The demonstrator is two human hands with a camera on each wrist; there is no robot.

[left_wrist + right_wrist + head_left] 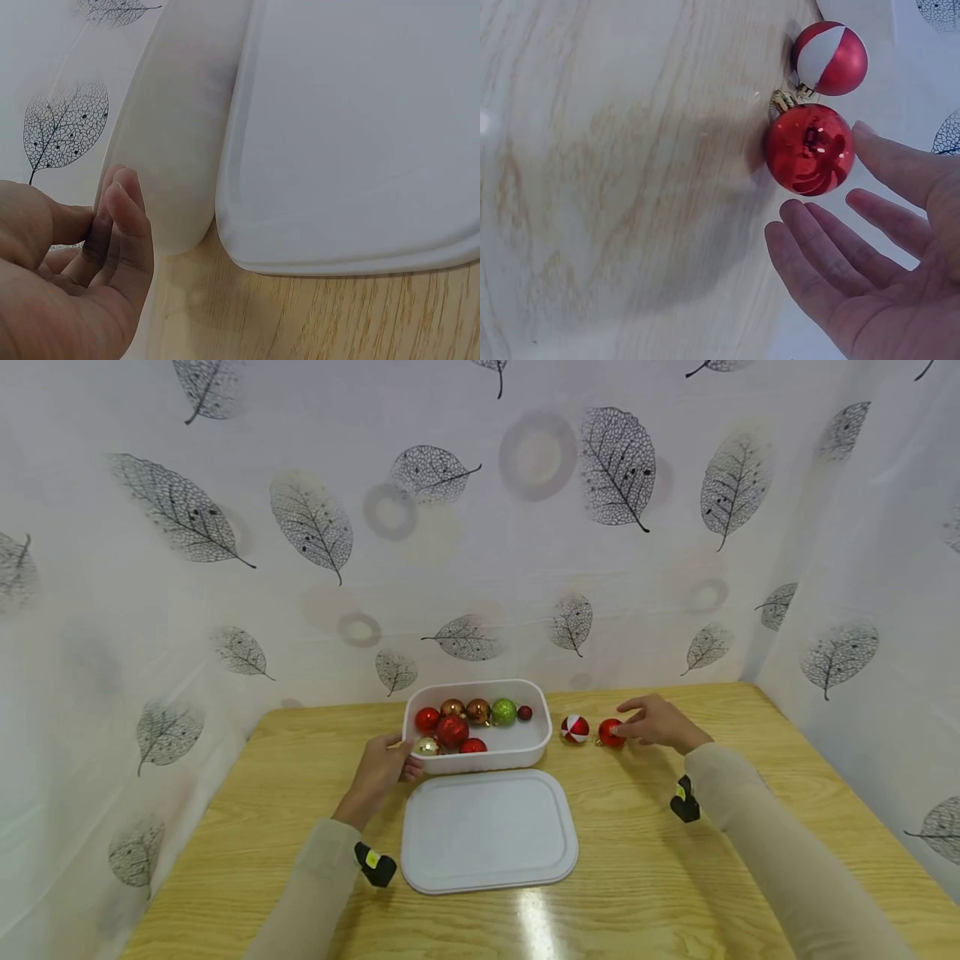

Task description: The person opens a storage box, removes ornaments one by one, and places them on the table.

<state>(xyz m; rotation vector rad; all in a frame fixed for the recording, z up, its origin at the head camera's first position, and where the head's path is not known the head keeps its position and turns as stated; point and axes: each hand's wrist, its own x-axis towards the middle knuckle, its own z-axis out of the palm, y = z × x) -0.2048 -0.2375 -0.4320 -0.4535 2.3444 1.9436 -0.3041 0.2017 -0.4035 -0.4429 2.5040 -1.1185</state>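
Note:
My left hand point(379, 772) grips the near left corner of a white plastic box point(495, 763), thumb at the rim and fingers outside the wall. Inside the box lie several Christmas baubles: red, bronze, pale gold, a glittery green bauble point(504, 712) and a small dark red one. To the right of the box, my right hand point(660, 723) is held with spread fingers beside a shiny red bauble point(810, 150) with a gold cap. In the right wrist view its thumb and fingertips surround the ball without closing on it. A red-and-white bauble point(831, 58) lies just beyond.
In front of the box lies a white lid point(489, 832), flat on the wooden table point(645, 893). A white leaf-print curtain point(480, 577) hangs along the back and both sides. Each wrist carries a small black camera.

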